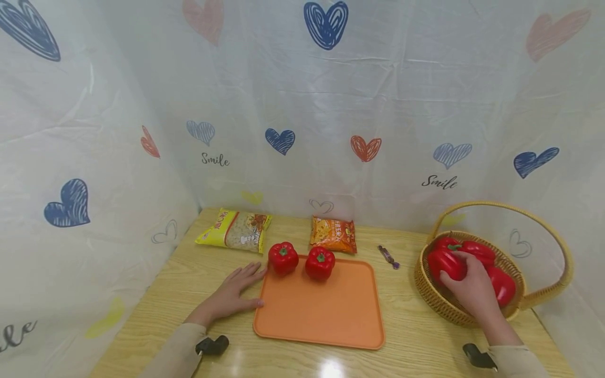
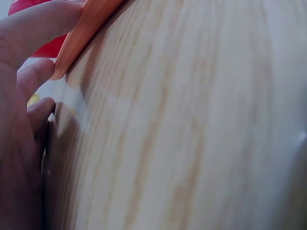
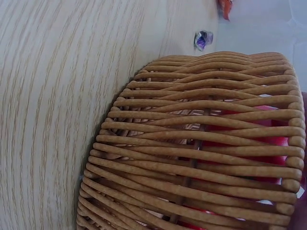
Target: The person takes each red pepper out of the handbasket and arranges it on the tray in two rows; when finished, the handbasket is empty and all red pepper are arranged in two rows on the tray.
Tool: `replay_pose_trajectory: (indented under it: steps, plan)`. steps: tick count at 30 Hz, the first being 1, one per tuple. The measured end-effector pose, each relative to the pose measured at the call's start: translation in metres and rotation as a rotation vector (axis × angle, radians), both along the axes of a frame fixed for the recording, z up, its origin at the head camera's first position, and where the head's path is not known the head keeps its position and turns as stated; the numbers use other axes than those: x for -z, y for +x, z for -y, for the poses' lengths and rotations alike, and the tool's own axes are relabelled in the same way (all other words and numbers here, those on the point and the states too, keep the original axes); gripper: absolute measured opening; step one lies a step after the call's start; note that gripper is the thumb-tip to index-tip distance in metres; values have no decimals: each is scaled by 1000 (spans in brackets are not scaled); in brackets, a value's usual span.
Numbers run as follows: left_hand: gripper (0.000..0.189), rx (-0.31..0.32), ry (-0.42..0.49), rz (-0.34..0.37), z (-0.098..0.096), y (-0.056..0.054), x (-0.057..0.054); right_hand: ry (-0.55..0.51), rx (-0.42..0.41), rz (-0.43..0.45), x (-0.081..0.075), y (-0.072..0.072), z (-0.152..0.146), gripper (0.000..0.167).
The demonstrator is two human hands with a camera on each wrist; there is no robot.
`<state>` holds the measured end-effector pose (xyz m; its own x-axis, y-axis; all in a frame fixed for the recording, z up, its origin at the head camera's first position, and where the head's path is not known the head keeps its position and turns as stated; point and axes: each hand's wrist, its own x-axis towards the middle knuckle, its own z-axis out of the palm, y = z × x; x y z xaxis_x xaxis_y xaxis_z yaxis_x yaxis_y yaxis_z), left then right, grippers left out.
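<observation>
Two red bell peppers, one at the left (image 1: 283,258) and one beside it (image 1: 320,263), stand near the back edge of an orange tray (image 1: 321,310). My left hand (image 1: 231,295) lies with fingers spread at the tray's left edge; in the left wrist view its fingertips touch the rim (image 2: 88,36). On the right, my right hand (image 1: 472,286) reaches into a wicker basket (image 1: 437,299) and grips a red bell pepper (image 1: 446,263) between thumb and fingers. More red peppers (image 1: 502,285) lie around it. In the right wrist view the basket's woven wall (image 3: 201,139) hides most of that hand.
At the back left lies a yellow snack bag (image 1: 236,230), with an orange snack packet (image 1: 333,235) behind the tray. A small purple-wrapped candy (image 1: 389,257) lies between tray and basket. The basket's tall handle (image 1: 562,262) arches over its right side. A heart-patterned curtain (image 1: 302,105) closes off the back.
</observation>
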<state>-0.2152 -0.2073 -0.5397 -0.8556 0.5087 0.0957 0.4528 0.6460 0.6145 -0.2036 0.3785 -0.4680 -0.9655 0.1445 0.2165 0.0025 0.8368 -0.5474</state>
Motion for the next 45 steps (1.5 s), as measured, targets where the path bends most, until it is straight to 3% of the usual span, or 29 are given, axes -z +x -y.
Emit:
replay_pose_trajectory:
  steps: [5, 12, 19, 23, 35, 45]
  plan:
    - [80, 1, 1, -2, 0, 0, 1, 24, -8, -16, 1, 1, 0, 62]
    - [81, 0, 3, 1, 0, 0, 1, -5, 18, 25, -2, 2, 0, 76]
    - [81, -2, 5, -6, 0, 0, 2, 23, 11, 2, -1, 1, -1, 71]
    - [82, -5, 6, 3, 0, 0, 1, 1, 36, 10, -2, 2, 0, 78]
    - [81, -5, 0, -6, 0, 1, 0, 42, 4, -78, -5, 2, 3, 70]
    - [82, -1, -1, -4, 0, 0, 0, 51, 14, -84, -7, 2, 5, 78]
